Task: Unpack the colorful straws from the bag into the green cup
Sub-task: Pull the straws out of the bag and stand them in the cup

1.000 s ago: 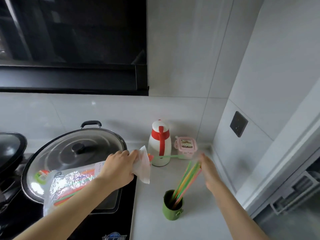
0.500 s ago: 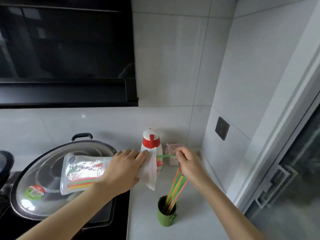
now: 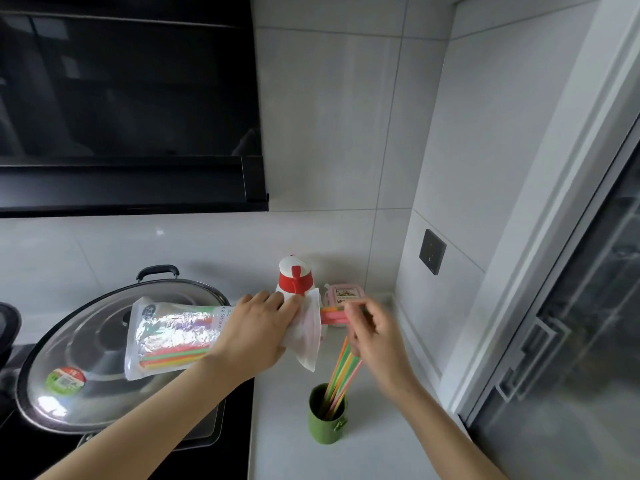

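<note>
Here, the colorful straws [image 3: 173,356] that are left lie lengthwise in the clear plastic bag [image 3: 166,327], which I hold sideways in the air over the wok lid [image 3: 104,358]. My left hand [image 3: 256,334] reaches forward from the lower left, back of the hand up. Its fingers are curled round the bag's neck, and the loose open mouth flaps out past my knuckles to the right.

One straw [image 3: 329,309] sticks out of that mouth, level, toward my right hand [image 3: 375,337]. That hand comes in from the lower right with the wrist bent and the fingers bunched together, pinching the straw's far end. The grip is blurred, so I cannot tell which fingers do the work.

Below my right hand, the green cup [image 3: 323,427] stands upright on the pale counter [image 3: 277,427]. A bundle of straws [image 3: 341,372] is already in it, leaning up to the right, and their tops pass behind my palm.

Behind my hands, by the wall, stand a red-and-white jug [image 3: 294,278] and a pink lidded box [image 3: 343,295] just beside it. A dark wall socket [image 3: 432,251] sits on the right wall, and a black range hood [image 3: 131,181] hangs above the wok.
</note>
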Action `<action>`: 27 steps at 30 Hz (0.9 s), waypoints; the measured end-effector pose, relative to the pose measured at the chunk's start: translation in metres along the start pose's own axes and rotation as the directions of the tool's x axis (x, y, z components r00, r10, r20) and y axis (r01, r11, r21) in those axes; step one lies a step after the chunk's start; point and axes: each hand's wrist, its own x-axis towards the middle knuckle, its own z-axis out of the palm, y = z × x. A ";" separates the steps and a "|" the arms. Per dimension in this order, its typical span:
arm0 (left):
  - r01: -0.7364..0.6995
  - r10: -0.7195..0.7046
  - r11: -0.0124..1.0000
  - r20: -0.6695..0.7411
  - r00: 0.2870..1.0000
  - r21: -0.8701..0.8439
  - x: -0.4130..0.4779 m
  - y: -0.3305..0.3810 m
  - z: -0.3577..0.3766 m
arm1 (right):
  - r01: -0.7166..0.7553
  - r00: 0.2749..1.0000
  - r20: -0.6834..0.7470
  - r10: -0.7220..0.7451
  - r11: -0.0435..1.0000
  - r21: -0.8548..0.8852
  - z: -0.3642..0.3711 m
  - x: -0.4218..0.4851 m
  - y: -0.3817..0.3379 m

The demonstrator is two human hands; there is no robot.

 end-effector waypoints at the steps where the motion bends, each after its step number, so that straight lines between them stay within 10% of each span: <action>1: 0.008 -0.008 1.000 -0.001 1.000 -0.010 -0.003 -0.002 0.001 | -0.003 1.000 -0.026 0.004 1.000 0.009 -0.009 0.003 0.000; 10: 0.055 -0.058 0.994 -0.027 0.998 -0.091 -0.003 0.004 0.004 | -0.133 0.970 -0.175 0.169 0.971 0.196 -0.026 0.002 0.004; 15: 0.021 -0.024 0.995 -0.022 0.999 -0.097 0.005 0.021 0.005 | -0.313 0.949 0.096 0.301 0.845 0.434 0.006 0.006 0.011; 24: 0.072 -0.067 0.992 0.055 0.996 -0.101 -0.005 0.016 0.017 | 0.029 0.863 -0.186 0.470 0.320 0.947 -0.032 0.046 0.000; 27: 0.126 -0.120 0.990 0.092 0.988 -0.066 -0.012 0.005 0.020 | 0.076 0.820 -0.266 0.507 0.364 0.928 -0.062 0.054 -0.002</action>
